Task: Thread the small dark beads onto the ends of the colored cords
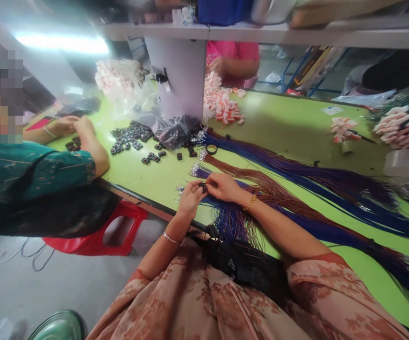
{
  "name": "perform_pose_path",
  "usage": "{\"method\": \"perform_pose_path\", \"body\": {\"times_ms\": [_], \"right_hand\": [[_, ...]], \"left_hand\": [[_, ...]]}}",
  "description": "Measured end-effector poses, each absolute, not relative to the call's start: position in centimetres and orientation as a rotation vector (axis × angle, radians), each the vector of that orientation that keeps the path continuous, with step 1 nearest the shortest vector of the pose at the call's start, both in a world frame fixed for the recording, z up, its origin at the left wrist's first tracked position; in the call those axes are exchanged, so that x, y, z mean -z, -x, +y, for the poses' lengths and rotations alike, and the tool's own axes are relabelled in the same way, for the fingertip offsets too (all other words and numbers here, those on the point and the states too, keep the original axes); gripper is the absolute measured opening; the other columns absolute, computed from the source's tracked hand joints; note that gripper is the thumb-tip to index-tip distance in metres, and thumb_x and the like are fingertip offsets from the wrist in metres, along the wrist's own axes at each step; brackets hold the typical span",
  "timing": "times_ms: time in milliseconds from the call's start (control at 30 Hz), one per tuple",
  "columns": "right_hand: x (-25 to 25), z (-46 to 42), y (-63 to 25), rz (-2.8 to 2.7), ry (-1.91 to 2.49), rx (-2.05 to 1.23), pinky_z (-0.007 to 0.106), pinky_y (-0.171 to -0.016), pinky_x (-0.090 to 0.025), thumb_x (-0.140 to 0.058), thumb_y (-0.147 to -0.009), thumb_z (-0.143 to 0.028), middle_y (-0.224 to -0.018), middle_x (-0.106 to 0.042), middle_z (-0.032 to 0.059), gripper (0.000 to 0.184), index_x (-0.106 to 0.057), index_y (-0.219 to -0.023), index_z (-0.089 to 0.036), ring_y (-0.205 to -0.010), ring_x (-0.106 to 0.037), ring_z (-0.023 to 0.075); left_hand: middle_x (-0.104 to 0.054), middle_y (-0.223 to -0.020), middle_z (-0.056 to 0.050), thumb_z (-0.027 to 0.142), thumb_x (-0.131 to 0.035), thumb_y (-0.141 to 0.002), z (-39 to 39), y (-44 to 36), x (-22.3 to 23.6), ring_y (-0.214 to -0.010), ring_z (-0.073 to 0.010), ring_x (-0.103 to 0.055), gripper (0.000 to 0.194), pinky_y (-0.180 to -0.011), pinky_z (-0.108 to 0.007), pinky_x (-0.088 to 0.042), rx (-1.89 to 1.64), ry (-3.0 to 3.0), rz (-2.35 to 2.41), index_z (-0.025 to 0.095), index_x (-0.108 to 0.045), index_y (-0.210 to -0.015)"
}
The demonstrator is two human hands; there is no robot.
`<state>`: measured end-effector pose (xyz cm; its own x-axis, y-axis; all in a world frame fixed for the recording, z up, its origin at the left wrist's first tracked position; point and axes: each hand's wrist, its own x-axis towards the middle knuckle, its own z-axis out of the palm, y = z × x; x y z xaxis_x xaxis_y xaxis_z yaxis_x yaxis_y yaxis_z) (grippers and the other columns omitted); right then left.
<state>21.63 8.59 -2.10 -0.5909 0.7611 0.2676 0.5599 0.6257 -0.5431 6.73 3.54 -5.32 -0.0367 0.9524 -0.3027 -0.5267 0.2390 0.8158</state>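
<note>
My left hand (191, 197) is closed on a small black connector housing (202, 187) near the table's front edge. Against the housing's right side, my right hand (223, 187) pinches with thumb and forefinger; its fingers hide what is between them, too small to make out. Under and beside my hands lie bundles of blue wires (231, 219) with silvery terminals at their left ends. A brown wire bundle (233, 165) stretches away to the right behind my right hand.
Loose black housings (133, 136) lie at the left by a plastic bag (178, 130). A roll of tape (211, 149) sits behind my hands. A co-worker's hands (75, 125) are at the left. White-and-orange connectors (222, 106) are heaped at the back. A red stool (119, 231) stands below.
</note>
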Motion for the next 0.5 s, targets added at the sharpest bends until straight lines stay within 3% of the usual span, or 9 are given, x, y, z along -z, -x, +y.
{"method": "perform_pose_path", "body": {"times_ms": [300,500], "right_hand": [[2.5,8.3,-21.5,-2.363,1.105,-0.560,0.023,-0.058,-0.030,-0.052,-0.074,-0.020,-0.070,-0.060,0.0026,0.007,-0.058,-0.073,-0.016,-0.061,-0.046,0.0116],[1.2,10.4,-23.1,-2.301,1.124,-1.060,0.022,-0.058,-0.033,-0.043,-0.084,-0.033,-0.066,-0.060,0.0001,0.027,-0.062,-0.077,-0.014,-0.058,-0.046,0.0098]], "left_hand": [[-0.063,-0.085,-0.002,0.014,-0.065,-0.070,3.6,-6.9,5.2,-0.080,-0.0115,-0.061,0.024,-0.090,-0.037,-0.047,-1.271,-0.563,1.056,0.016,-0.056,-0.092],[-0.063,-0.101,-0.009,0.019,-0.053,-0.082,1.1,-8.6,3.4,-0.092,-0.0170,-0.062,0.024,-0.087,-0.036,-0.050,-1.394,-1.110,1.181,0.018,-0.053,-0.106]]}}
